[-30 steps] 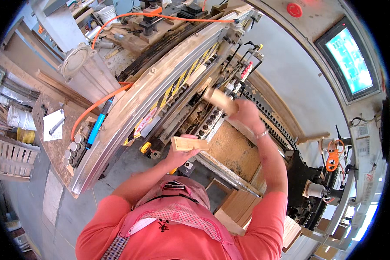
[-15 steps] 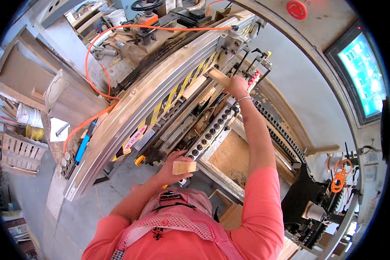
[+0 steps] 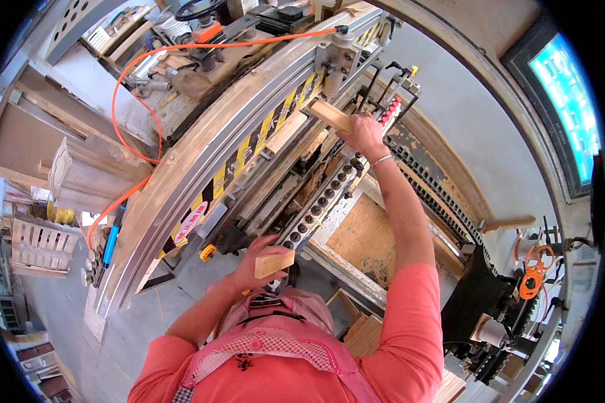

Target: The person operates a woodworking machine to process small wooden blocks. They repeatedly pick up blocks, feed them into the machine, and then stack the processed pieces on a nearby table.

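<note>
My right hand (image 3: 366, 136) grips the near end of a pale wooden block (image 3: 329, 115), which points away to the upper left over the machine bed. Its far end lies close to another wooden strip (image 3: 287, 131) resting beside the yellow-and-black striped rail (image 3: 255, 149). Nearer my body, my left hand (image 3: 245, 267) is closed round a second wooden block (image 3: 274, 264), its pale face turned up. Between the hands runs a metal bar with a row of black round fittings (image 3: 323, 201). Red knobs (image 3: 390, 111) stand just beyond my right hand.
A long curved machine beam (image 3: 181, 158) crosses the left, with an orange hose (image 3: 114, 114) looped over it. A lit screen (image 3: 565, 107) hangs at the upper right. Chain tracks (image 3: 437, 195) run right of my right forearm. A wood-topped frame (image 3: 363, 235) lies below it.
The view has shifted slightly, so the machine sits farther left. My right hand's block shows more of its length toward the striped rail. The left hand's block has tilted a little.
</note>
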A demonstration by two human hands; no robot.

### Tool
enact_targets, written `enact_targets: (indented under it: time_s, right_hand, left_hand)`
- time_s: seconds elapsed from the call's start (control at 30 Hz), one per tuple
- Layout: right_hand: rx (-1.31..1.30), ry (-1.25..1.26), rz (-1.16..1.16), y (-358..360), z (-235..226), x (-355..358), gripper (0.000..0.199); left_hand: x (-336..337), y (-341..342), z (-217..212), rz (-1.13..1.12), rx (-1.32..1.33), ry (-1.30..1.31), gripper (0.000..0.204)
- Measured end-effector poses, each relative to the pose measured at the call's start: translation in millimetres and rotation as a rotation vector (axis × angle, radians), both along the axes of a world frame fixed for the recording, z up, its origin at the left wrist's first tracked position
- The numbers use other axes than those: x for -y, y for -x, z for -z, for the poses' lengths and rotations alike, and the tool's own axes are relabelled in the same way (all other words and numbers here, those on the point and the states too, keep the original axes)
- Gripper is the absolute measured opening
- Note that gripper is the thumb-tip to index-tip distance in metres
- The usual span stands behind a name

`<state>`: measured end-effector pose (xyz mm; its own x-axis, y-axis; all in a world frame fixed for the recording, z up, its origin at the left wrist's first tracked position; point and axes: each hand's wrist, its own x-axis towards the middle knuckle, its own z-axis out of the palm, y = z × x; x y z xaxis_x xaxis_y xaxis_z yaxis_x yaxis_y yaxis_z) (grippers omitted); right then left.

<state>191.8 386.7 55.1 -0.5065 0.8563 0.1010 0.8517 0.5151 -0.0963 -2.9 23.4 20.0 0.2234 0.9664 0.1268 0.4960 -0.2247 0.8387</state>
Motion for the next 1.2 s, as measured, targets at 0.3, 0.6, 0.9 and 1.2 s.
enact_targets:
  time_s: [0.3,0.6,0.9,1.2]
  right_hand:
    - [-0.008,-0.007,0.016,7,-1,2,0.045]
    - [0.038,0.042,0.048,20,-8,3,0.045]
    - [0.063,0.015,0.037,31,-2,-5,0.048]
    - [0.058,-0.006,-0.019,30,-3,-3,0.047]
  left_hand:
    - [0,0,1,0.012,0.018,0.03,0.05]
    - [0,0,-8,-0.012,0.019,0.05,0.05]
    - [1,0,-7,-0.004,0.011,0.061,0.051]
    - [2,0,0,-0.02,0.053,0.073,0.049]
